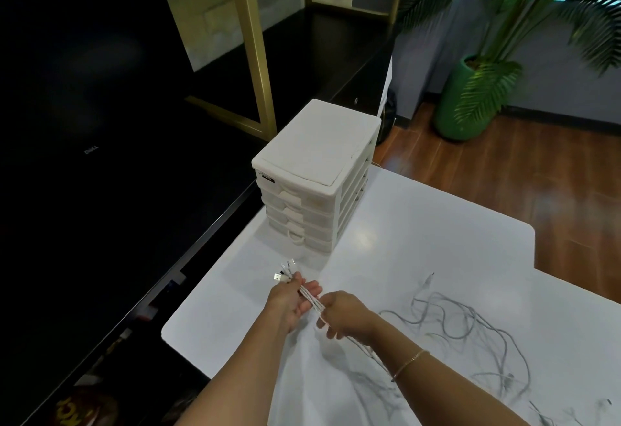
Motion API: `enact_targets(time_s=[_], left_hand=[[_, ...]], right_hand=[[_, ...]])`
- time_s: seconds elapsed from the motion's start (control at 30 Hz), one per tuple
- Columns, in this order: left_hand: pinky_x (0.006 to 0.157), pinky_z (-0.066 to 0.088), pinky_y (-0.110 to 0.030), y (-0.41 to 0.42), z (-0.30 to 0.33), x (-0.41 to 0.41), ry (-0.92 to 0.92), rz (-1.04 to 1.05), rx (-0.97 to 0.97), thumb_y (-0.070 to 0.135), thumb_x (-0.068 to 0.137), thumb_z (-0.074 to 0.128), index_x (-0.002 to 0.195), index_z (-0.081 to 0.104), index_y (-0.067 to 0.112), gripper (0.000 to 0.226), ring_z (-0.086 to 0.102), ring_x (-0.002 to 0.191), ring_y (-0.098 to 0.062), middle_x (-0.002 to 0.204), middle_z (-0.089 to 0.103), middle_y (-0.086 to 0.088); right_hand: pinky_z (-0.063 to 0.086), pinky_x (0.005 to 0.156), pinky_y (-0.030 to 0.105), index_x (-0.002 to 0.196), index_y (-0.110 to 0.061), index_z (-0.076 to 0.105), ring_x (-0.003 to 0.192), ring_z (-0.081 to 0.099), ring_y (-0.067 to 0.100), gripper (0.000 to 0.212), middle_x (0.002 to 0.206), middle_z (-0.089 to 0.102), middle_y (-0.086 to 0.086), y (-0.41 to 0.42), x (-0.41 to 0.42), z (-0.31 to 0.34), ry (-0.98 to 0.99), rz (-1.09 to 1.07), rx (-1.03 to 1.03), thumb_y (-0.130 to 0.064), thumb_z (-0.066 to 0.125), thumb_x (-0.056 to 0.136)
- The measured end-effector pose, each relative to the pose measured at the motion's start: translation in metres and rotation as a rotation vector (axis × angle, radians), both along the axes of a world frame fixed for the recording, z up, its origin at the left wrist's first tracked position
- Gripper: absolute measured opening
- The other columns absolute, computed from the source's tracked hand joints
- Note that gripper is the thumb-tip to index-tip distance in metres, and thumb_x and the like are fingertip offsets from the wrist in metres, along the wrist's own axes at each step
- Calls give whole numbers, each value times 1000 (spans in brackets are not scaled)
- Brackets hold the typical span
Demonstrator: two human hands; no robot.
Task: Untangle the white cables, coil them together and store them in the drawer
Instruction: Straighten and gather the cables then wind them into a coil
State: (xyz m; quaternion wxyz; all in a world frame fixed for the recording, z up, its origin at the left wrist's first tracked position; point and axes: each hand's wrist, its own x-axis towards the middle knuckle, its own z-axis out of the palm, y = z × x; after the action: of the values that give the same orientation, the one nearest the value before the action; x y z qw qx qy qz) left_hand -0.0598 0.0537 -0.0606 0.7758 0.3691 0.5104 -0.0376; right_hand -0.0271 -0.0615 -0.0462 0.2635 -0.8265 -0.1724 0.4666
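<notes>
Several white cables point(450, 321) lie in loose loops over the white table point(420, 234), right of my hands. Their plug ends point(284, 272) are gathered into one bundle. My left hand point(294, 298) holds that bundle just behind the plugs, which stick out up and to the left. My right hand point(342, 316) pinches the same bundle a little further down, close against the left hand. From there the cables trail under my right wrist toward the loops. The white drawer unit point(316, 173) stands beyond my hands with all its drawers closed.
A large dark monitor point(90, 143) fills the left side, close to the table's left edge. A green pot with a palm plant point(467, 99) stands on the wooden floor at the right. A gold-framed shelf point(255, 39) is behind the drawer unit.
</notes>
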Motion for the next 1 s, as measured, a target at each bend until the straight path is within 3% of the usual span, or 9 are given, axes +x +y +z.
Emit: enact_targets(time_s=[0.07,0.2,0.4,0.53,0.63,0.7,0.83,0.9,1.0], left_hand=[[42,54,-23,-1,1,1,-3,-16,6,15,101,41,83,48,1,23,66,44,-15,78,63,-15],[42,51,-22,-1,0,0,38,-86,35,18,100,42,81,50,4,26,63,62,-20,75,62,-11],[37,45,-23,2,-5,-4,62,-153,20,21,101,42,71,49,6,34,52,36,-12,54,50,-3],[35,37,-18,-1,-7,-5,56,-122,-33,24,101,42,73,48,8,33,39,38,-11,50,39,0],[33,22,-13,-2,-6,-3,63,-104,-50,24,102,39,73,44,10,33,29,35,-9,51,30,2],[36,25,-13,-3,-3,0,67,-70,-70,23,102,38,70,43,13,34,25,32,-8,49,29,3],[33,26,-10,3,-4,2,54,78,-141,13,103,35,66,43,10,38,19,23,-7,46,32,1],[31,20,-7,4,-7,1,44,108,-151,12,103,35,65,43,9,39,18,22,-6,35,31,2],[29,17,-8,4,-8,-1,32,103,-130,14,103,35,64,42,10,40,19,23,-5,32,31,4]], right_hand=[[41,53,16,113,1,61,64,55,14,31,96,64,11,4,-4,0,-50,-55,7,-14,40,97],[43,92,30,119,-8,59,110,57,26,36,122,62,9,3,-8,-6,-243,104,-20,-22,32,102],[38,76,29,112,-16,59,105,57,29,33,115,63,9,-1,-7,-8,-331,242,-75,-32,34,99],[33,74,27,75,-21,55,92,51,24,36,113,62,10,-2,-5,-6,-325,267,-133,-39,34,99],[34,72,28,95,-12,62,89,50,22,42,110,63,9,2,-4,-4,-386,297,-170,-43,33,98],[35,72,29,93,-13,59,86,48,22,37,110,63,12,3,-6,-3,-398,301,-162,-40,34,99],[38,73,24,121,-8,59,113,53,31,31,122,58,16,2,-8,-2,-275,309,-78,-19,39,100],[33,64,23,121,-5,59,112,54,32,31,120,59,17,1,-8,-4,-224,263,-62,-17,41,99],[34,69,26,105,-4,61,101,56,30,31,109,61,15,4,-15,-3,-317,347,-98,-24,38,101]])
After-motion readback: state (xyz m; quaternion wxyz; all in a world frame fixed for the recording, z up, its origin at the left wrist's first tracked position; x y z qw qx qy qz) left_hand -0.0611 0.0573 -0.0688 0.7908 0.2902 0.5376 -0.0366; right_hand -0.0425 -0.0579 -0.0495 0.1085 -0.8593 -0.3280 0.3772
